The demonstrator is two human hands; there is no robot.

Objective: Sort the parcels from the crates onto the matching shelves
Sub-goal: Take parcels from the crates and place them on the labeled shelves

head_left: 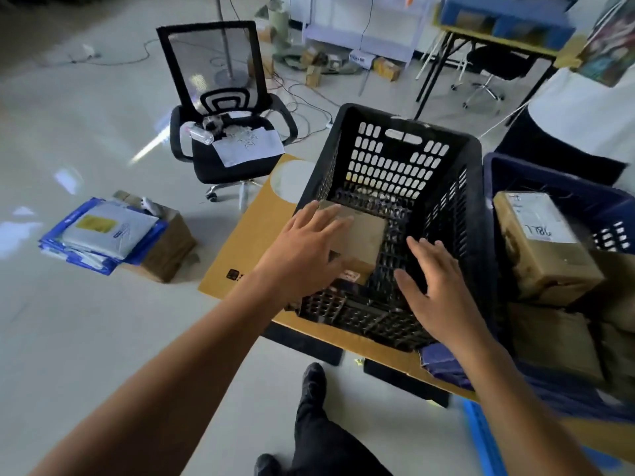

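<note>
A black perforated crate [395,156] stands on a flat sheet of cardboard [247,235]. Inside it lies one brown cardboard parcel [369,238]. My left hand [305,249] reaches over the crate's near left rim, fingers spread, resting on or just above the parcel's left side. My right hand [436,290] hovers open inside the crate to the right of the parcel, not touching it. To the right, a blue crate [563,187] holds several brown parcels, the top one [543,245] with a white label.
A black office chair [226,132] with papers on its seat stands behind left. A stack of blue and grey mailers [103,231] on a box lies on the floor at left. Cables and small boxes litter the far floor. A table [494,42] stands at the back right.
</note>
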